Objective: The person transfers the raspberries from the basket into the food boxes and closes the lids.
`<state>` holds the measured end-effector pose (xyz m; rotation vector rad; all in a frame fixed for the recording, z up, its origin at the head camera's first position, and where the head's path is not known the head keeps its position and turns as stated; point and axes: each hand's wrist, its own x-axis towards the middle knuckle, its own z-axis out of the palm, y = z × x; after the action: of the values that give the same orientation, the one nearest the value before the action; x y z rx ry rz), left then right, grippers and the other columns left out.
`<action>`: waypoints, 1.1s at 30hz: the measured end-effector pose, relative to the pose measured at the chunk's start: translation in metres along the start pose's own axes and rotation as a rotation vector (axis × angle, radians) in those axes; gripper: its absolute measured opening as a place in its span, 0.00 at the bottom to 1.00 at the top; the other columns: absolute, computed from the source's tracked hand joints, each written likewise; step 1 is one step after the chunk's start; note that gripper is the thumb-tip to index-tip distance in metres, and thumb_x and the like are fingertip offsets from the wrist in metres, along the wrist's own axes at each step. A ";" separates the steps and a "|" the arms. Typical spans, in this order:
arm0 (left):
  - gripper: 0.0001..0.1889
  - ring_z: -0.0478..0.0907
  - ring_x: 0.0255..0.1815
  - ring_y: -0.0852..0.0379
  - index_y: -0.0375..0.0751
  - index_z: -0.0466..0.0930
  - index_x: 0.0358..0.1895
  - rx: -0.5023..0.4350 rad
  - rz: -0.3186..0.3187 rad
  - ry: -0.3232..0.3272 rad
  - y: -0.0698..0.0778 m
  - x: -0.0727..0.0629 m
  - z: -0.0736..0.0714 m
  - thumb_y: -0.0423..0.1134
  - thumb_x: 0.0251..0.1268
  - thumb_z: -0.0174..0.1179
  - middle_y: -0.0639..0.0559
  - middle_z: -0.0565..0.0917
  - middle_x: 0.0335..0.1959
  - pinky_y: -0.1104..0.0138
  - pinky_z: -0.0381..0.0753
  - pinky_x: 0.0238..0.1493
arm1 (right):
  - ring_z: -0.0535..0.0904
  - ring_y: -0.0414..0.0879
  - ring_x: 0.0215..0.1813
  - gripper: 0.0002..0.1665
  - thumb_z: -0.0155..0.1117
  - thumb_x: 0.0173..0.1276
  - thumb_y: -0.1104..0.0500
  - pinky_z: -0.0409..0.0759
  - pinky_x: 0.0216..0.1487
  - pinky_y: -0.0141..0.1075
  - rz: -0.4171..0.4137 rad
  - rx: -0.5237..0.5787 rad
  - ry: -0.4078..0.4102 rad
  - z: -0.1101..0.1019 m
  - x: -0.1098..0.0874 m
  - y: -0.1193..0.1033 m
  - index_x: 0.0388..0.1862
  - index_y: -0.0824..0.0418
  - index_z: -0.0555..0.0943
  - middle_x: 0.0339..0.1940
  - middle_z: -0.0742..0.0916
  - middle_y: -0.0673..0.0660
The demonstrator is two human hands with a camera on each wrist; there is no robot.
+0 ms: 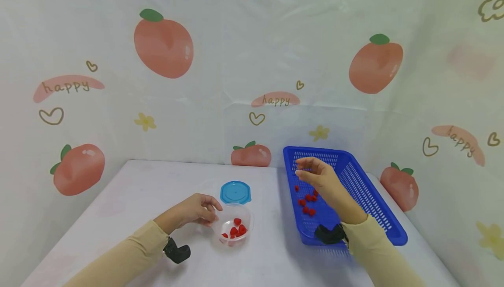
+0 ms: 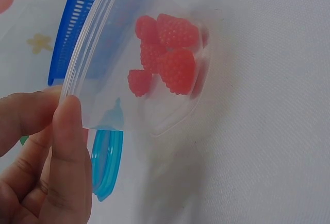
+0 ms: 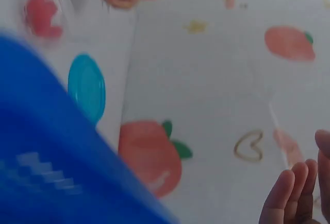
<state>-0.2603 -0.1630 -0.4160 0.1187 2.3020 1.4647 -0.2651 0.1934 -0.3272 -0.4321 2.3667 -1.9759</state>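
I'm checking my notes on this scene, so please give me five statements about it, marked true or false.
1. The left hand holds the clear container by its rim. True.
2. The turquoise lid closes the container. False: it lies on the table, beyond the container.
3. In the head view, the right hand appears over the blue basket. True.
4. All the red berries are in the container. False: several lie in the basket.
5. The basket stands left of the container. False: it stands to the right.
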 end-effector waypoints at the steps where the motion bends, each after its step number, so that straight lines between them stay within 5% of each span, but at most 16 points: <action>1: 0.14 0.76 0.27 0.55 0.36 0.81 0.44 0.003 -0.001 0.003 0.000 0.000 0.000 0.31 0.54 0.69 0.47 0.76 0.29 0.67 0.85 0.34 | 0.80 0.38 0.45 0.11 0.62 0.69 0.63 0.80 0.51 0.29 0.002 0.010 0.013 -0.005 0.004 0.001 0.48 0.53 0.78 0.40 0.81 0.44; 6: 0.14 0.77 0.27 0.54 0.37 0.81 0.44 0.009 -0.006 0.011 -0.001 0.001 0.001 0.31 0.54 0.69 0.47 0.77 0.29 0.66 0.85 0.33 | 0.77 0.36 0.45 0.10 0.60 0.70 0.61 0.80 0.49 0.28 0.016 -0.003 0.056 -0.030 0.020 0.010 0.49 0.51 0.78 0.40 0.80 0.43; 14: 0.14 0.77 0.27 0.54 0.36 0.81 0.45 0.005 -0.005 0.009 -0.002 0.001 0.001 0.31 0.54 0.69 0.47 0.76 0.29 0.66 0.85 0.33 | 0.77 0.32 0.46 0.28 0.59 0.72 0.55 0.81 0.53 0.34 0.073 -0.222 0.121 -0.061 0.042 0.038 0.64 0.70 0.69 0.49 0.80 0.54; 20: 0.13 0.76 0.27 0.55 0.35 0.81 0.45 -0.012 0.010 -0.015 0.000 0.001 -0.001 0.30 0.55 0.68 0.48 0.76 0.29 0.66 0.85 0.34 | 0.78 0.55 0.57 0.27 0.57 0.73 0.59 0.78 0.60 0.50 0.149 -0.314 0.125 -0.074 0.049 0.058 0.65 0.74 0.67 0.61 0.75 0.73; 24: 0.13 0.76 0.28 0.55 0.34 0.80 0.45 -0.011 0.011 -0.017 0.001 0.000 -0.002 0.30 0.55 0.67 0.48 0.76 0.29 0.66 0.85 0.35 | 0.77 0.62 0.57 0.25 0.57 0.72 0.62 0.81 0.54 0.47 0.217 -0.360 0.085 -0.080 0.051 0.071 0.62 0.76 0.69 0.57 0.79 0.73; 29: 0.14 0.77 0.27 0.55 0.34 0.81 0.45 0.000 0.003 -0.005 0.001 0.000 -0.001 0.30 0.55 0.68 0.47 0.76 0.29 0.66 0.85 0.34 | 0.82 0.52 0.42 0.23 0.59 0.67 0.67 0.84 0.42 0.39 0.274 -0.405 -0.005 -0.084 0.052 0.086 0.57 0.79 0.71 0.45 0.85 0.69; 33: 0.14 0.77 0.26 0.55 0.35 0.81 0.45 0.005 0.001 -0.002 0.000 0.001 0.000 0.31 0.55 0.68 0.47 0.76 0.29 0.66 0.85 0.34 | 0.81 0.48 0.40 0.21 0.61 0.65 0.68 0.84 0.43 0.40 0.344 -0.451 -0.074 -0.085 0.049 0.094 0.54 0.78 0.74 0.39 0.85 0.61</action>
<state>-0.2611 -0.1630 -0.4160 0.1218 2.3041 1.4591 -0.3470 0.2781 -0.3944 -0.0889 2.6137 -1.2639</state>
